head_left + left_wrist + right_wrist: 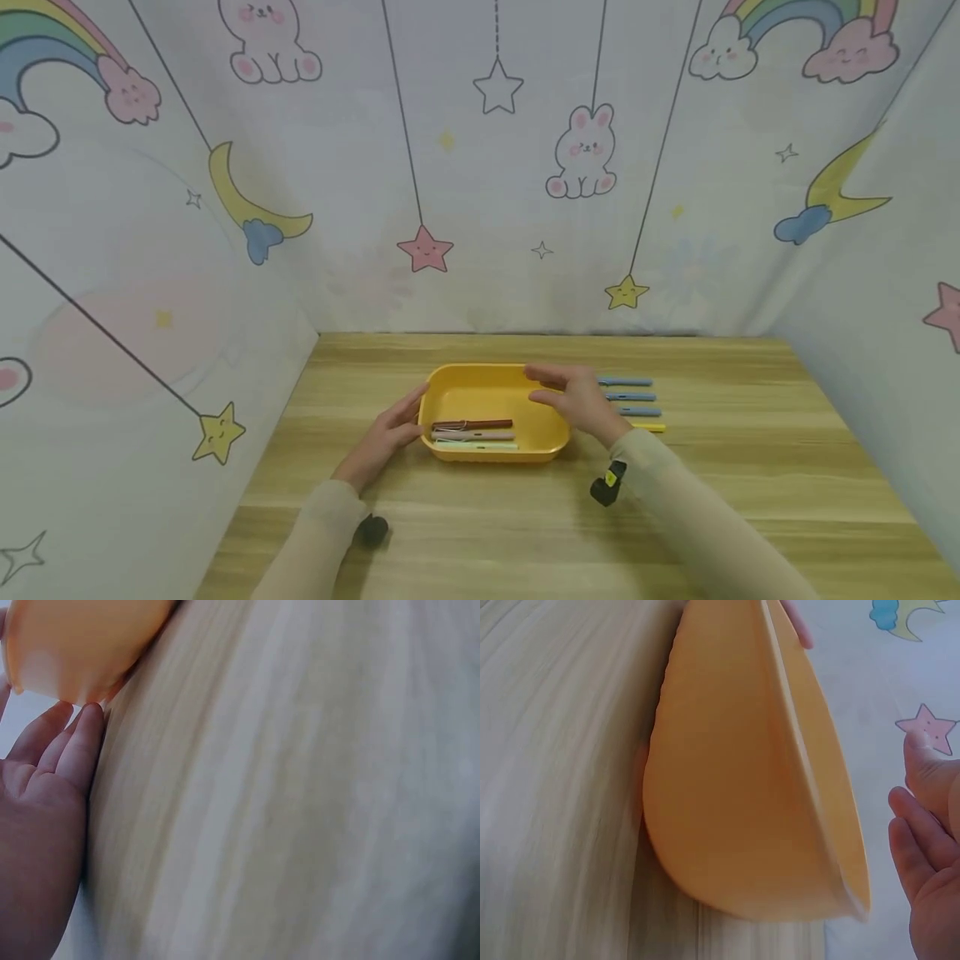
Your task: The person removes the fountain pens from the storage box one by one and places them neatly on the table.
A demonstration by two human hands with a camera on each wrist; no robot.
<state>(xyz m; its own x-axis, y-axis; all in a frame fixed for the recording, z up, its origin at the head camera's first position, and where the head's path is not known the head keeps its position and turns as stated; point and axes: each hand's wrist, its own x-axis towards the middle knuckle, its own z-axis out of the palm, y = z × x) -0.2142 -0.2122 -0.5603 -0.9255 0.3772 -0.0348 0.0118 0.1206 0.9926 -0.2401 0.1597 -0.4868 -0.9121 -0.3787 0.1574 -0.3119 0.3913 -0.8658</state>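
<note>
In the head view, a yellow-orange oblong tray with rounded corners is at the centre of the frame, on a wood-grained table. The left hand touches its left end with extended fingers, slightly spread. The right hand is held over its right end, thumb and fingers apart, pinching nothing; in the right wrist view a gap separates it from the rim. Inside the tray, at lower left, lie a dark red pen, a greyish-pink pen and a pale green pen. Right of centre, three slim blue pens and one bright yellow pen lie side by side, partly hidden by the right hand.
</note>
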